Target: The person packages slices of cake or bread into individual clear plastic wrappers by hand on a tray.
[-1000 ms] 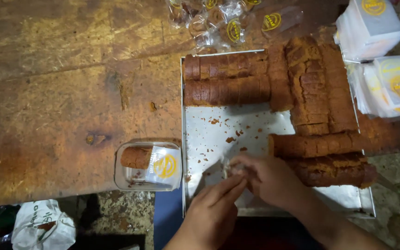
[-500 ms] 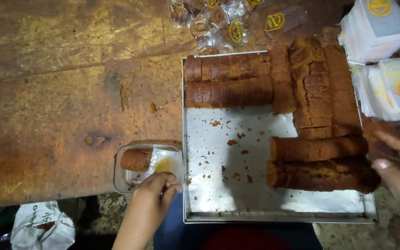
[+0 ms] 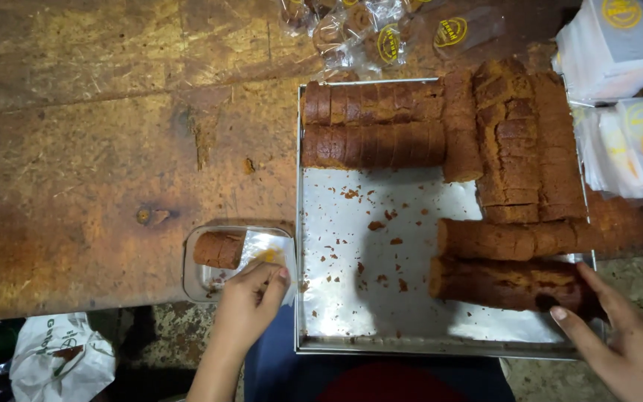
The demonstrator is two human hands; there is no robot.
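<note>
While left hand [image 3: 251, 298] fingers hide a wrapper [image 3: 266, 249], right hand [image 3: 626, 346], half cropped, spreads.

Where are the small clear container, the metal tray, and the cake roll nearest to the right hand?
small clear container [image 3: 201, 281]: head view, on its bare left rim.
metal tray [image 3: 381, 298]: head view, on its bare crumbed floor.
nearest cake roll [image 3: 500, 283]: head view, on its brown top, mid-length.

Clear plastic container [image 3: 217, 264] holding one brown cake slice [image 3: 218, 249], on wooden table; nearest brown cake log [image 3: 504, 283] lying in tray
</note>
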